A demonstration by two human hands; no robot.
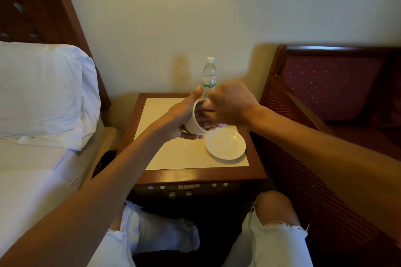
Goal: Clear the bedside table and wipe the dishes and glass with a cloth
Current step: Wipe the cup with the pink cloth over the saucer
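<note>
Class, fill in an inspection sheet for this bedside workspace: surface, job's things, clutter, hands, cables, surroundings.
Surface: bedside table, pale top in a wooden frame.
Job's things: white cup held tilted above the table; saucer empty at right front; pinkish cloth pushed into the cup.
Clutter: capped water bottle upright at the back.
Hands: left hand grips the cup; right hand holds the cloth, fingers inside the cup.
Cables: nothing seen.
Surroundings: pillow on bed at left, red upholstered chair at right, switch panel on the table's front.
</note>
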